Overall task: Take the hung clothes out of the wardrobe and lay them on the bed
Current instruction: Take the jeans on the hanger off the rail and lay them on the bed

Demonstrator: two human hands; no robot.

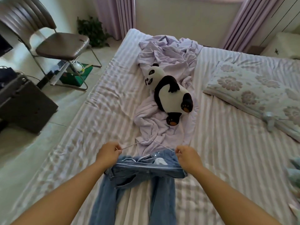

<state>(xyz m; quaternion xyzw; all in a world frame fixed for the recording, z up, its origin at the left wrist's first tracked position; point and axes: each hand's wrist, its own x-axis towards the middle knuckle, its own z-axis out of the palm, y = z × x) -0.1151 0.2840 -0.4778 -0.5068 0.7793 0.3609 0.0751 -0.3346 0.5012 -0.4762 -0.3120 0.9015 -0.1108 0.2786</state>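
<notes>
While the striped bed is filling nearly the whole view, everything here is being placed against it: the crumpled lilac sheet is lying along the bed's middle, the flowered pillow is sitting toward the bed's right side, and the plush panda is sprawling on that sheet. Nearest the bed's foot, the blue jeans are hanging over the mattress, waistband up and spread crosswise, legs trailing back toward the person, so the long axis is running along the bed's length. They look to be hanging from a thin white hanger, whose wire is peaking just beyond the waistband. The left hand is pinching the hanger's left end, fingers curled tight; the right hand is pinching the right end the same way. Both hands are sitting level, either side of the waistband, neither one nearer. Looks like the laying-down is under way, and lowering evenly onto the bed should be keeping the jeans flat.
</notes>
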